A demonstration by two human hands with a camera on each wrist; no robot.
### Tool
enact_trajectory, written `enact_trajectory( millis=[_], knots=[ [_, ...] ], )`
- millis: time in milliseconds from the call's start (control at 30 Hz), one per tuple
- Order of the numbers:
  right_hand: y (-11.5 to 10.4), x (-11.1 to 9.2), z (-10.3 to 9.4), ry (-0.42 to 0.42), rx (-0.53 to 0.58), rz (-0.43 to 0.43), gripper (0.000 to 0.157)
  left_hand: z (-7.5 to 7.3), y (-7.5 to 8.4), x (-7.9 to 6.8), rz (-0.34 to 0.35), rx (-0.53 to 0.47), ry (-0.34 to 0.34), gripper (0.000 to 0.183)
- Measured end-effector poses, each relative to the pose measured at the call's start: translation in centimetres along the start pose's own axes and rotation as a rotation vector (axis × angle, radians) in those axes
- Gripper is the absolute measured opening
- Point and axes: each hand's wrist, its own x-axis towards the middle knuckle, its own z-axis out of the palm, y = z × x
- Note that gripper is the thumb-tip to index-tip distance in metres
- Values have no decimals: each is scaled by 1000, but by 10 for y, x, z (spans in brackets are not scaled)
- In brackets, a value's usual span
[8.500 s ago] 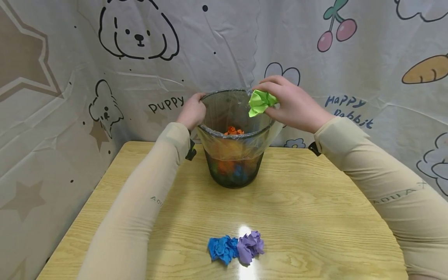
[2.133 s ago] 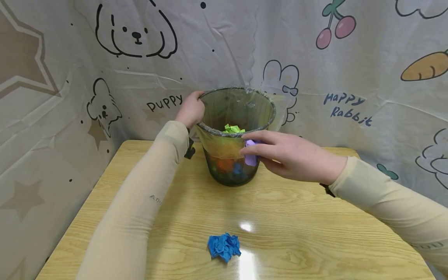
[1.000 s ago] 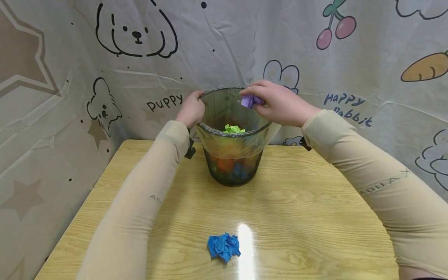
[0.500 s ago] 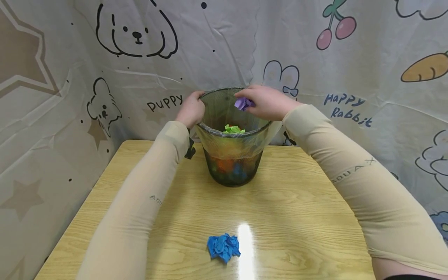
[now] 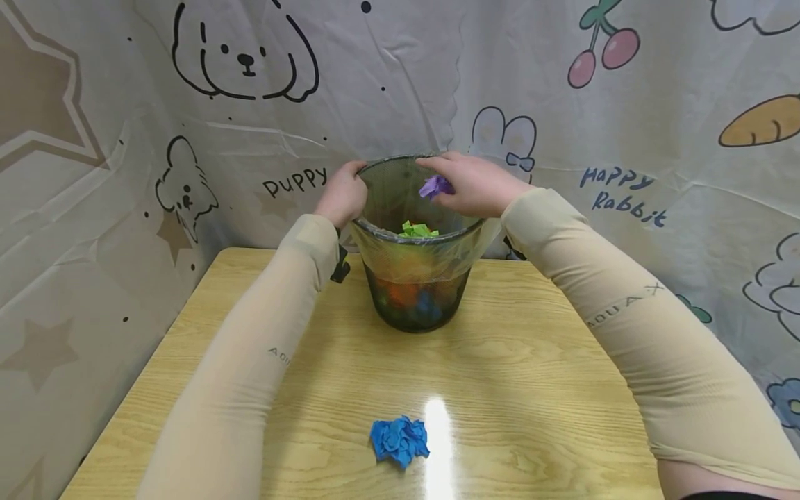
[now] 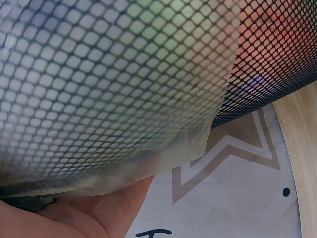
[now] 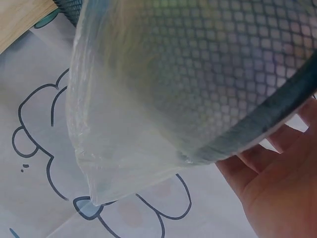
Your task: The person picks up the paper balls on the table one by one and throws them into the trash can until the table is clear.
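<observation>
A black mesh wastebasket [image 5: 417, 323] lined with a clear plastic bag [image 5: 375, 258] stands at the back of the table. My left hand [image 5: 344, 196] grips its rim at the left; in the left wrist view that hand [image 6: 106, 210] lies against the bag's folded edge. Over the basket's mouth, at the right side, my right hand [image 5: 481, 184] pinches a crumpled purple paper ball [image 5: 435, 186]. In the right wrist view this hand [image 7: 280, 181] is behind the rim and the purple paper is hidden. Crumpled green paper [image 5: 417, 230] tops the contents, with orange and blue showing through the mesh.
A crumpled blue paper ball [image 5: 400, 441] lies near the front of the wooden table [image 5: 531, 375]. A white curtain [image 5: 400, 90] printed with cartoon animals hangs close behind the basket and along the left side.
The green paper went from my right hand into the basket. My right hand took the purple ball from beside the blue one and brought it over the basket. My left hand stayed at the rim.
</observation>
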Motion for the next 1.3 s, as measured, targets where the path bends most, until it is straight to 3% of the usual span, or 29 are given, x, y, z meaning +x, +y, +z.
enact_trajectory(
  millis=[600, 1000, 1300],
  knots=[
    [-1, -15, -4, 11, -2, -3, 74, 1, 1, -2, 0, -2, 3, 55],
    [-19, -46, -3, 77, -84, -177, 74, -1, -2, 4, -5, -13, -7, 56],
    [-37, -83, 7, 151, -120, -348, 70, -1, -2, 4, 1, -3, -14, 56]
  ],
)
